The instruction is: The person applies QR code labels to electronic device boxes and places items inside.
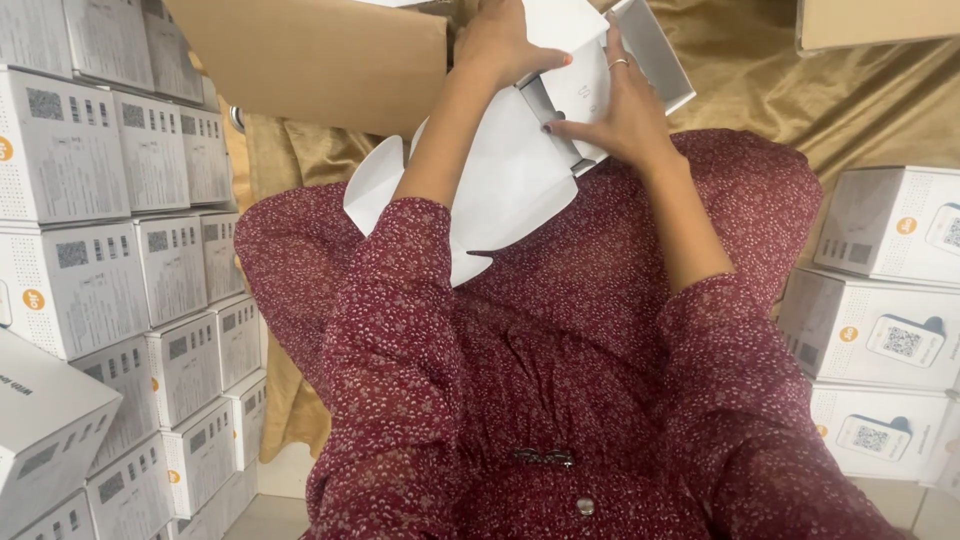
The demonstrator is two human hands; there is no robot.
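A white cardboard carton point(510, 175), partly unfolded with its flaps spread, rests on my lap over a dark red patterned dress. My left hand point(505, 40) grips the carton's upper part near the top of the view. My right hand point(615, 115), with a ring on one finger, presses flat against the carton's side panel, fingers spread over the fold. The open end of the carton point(655, 50) points away from me.
Stacks of shut white printed boxes point(110, 250) fill the left side, and more white boxes point(885, 300) are piled at the right. A large brown cardboard box point(310, 60) lies ahead on a golden cloth point(800, 90). Another brown box point(875, 20) shows at top right.
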